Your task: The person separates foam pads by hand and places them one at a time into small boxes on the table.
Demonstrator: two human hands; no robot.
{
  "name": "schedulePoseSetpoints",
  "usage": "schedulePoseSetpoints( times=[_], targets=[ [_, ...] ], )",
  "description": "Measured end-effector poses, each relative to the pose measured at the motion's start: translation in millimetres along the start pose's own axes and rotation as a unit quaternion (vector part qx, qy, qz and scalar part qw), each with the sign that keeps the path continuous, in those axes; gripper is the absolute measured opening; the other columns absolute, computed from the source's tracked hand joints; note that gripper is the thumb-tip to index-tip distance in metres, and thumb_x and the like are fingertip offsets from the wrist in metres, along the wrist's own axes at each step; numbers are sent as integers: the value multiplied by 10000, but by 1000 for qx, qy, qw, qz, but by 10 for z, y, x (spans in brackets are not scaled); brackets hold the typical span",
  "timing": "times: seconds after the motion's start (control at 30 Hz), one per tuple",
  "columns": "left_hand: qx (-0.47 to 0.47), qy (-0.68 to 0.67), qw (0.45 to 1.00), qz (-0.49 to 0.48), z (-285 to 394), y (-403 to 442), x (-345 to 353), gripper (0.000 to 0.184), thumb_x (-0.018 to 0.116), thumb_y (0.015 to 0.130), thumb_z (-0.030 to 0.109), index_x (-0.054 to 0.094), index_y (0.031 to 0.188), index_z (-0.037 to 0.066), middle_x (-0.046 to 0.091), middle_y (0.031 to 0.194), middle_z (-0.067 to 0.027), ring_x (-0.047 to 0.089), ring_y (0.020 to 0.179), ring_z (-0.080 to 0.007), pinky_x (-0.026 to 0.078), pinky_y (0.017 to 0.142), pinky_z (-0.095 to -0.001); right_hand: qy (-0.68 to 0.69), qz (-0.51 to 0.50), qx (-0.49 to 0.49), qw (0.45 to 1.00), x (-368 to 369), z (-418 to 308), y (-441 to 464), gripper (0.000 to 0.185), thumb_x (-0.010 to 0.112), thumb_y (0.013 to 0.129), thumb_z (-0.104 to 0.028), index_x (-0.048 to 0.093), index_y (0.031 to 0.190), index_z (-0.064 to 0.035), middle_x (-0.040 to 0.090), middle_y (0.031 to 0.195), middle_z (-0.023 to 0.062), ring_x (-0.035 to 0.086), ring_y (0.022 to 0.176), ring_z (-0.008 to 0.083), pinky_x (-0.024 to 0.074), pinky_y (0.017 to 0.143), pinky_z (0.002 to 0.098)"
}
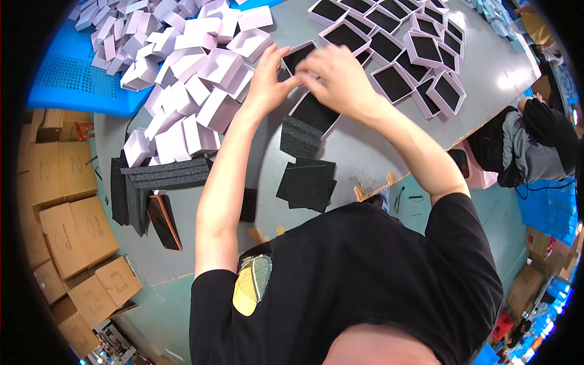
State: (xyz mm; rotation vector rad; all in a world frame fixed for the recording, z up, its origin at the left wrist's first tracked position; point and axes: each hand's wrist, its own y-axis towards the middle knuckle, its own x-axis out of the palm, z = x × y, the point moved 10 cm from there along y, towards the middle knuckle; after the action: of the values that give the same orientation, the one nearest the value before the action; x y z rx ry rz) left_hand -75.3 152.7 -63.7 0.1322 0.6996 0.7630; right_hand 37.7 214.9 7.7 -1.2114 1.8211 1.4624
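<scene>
A small white box with black lining (297,55) is placed on the grey worktop (365,152), between the left hand (267,85) and the right hand (340,79). The left fingers are curved, with the thumb held apart from them, at the near side of this box; the right fingers are bent above its near end. Whether anything is gripped by either hand cannot be told. Below the hands, another lined box (315,114) is partly covered by a foam piece (300,137). Nearer to the body, black squares (308,186) are stacked unevenly. White boxes (204,67) are heaped to the left.
</scene>
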Motion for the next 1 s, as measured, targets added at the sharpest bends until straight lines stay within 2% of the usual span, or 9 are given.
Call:
schedulePoseSetpoints(
  times=[0.17,0.33,0.43,0.57,0.67,0.8,0.9,0.97,1.0],
  targets=[
    [17,180,983,-32,426,-179,-492,432,623,832,-13,593,1255,67,478,1442,-161,462,1340,-356,409,1094,-454,89,-46,-36,994,-251,-610,-348,317,759,748,-250,680,1003,-77,613,1019,76,560,1001,274,426,849,392],
    [41,430,891,-144,758,-637,-783,613,524,688,-162,589,1253,68,475,1447,-157,409,1372,-364,321,1131,-491,46,-186,-282,940,-66,-1140,-642,291,632,796,-165,684,1055,-41,630,1195,96,547,1160,226,424,914,352],
    [67,464,863,-190,639,-744,-848,620,543,686,-164,576,1264,57,492,1430,-135,421,1359,-351,353,1099,-486,-53,-240,-298,922,94,-1067,-706,306,612,810,-165,682,1067,-13,615,1272,99,531,1219,213,421,944,332],
    [88,488,843,-208,531,-686,-872,537,595,722,-110,580,1237,42,531,1373,-127,481,1298,-337,394,1068,-452,-104,-288,-343,888,145,-1099,-726,302,615,771,-167,658,1004,20,646,1115,120,584,1083,236,452,889,313],
    [96,490,839,-215,486,-644,-900,577,597,709,-113,564,1264,41,548,1347,-121,498,1268,-336,409,1047,-440,-94,-221,-376,895,103,-1028,-699,288,605,761,-152,629,984,30,640,1020,109,608,945,250,475,836,329],
    [77,438,875,-193,523,-598,-1021,714,607,671,-126,510,1357,47,556,1333,-144,498,1267,-350,415,1052,-439,31,-30,-298,954,-424,-774,-287,299,599,769,-122,588,1033,19,630,948,89,611,881,275,487,795,379],
    [-15,221,970,-104,659,-519,-1081,829,613,661,-109,422,1449,63,549,1340,-175,501,1266,-363,407,1072,-433,121,75,-66,988,-585,-244,45,181,654,862,-48,662,1037,-5,650,886,85,631,830,220,508,759,328],
    [-46,120,987,-92,608,-522,-967,1028,731,625,-41,294,1536,149,531,1397,-137,525,1279,-290,444,1054,-419,298,47,116,946,-449,74,155,154,647,924,-83,683,1055,-10,676,896,93,645,845,146,508,772,270],
    [-53,71,993,-75,666,-528,-887,1050,745,619,-39,281,1541,154,531,1395,-141,526,1280,-285,458,1042,-418,349,58,106,929,-385,102,186,159,606,940,-45,677,1078,-8,696,929,94,643,852,101,510,790,257]
  ],
)
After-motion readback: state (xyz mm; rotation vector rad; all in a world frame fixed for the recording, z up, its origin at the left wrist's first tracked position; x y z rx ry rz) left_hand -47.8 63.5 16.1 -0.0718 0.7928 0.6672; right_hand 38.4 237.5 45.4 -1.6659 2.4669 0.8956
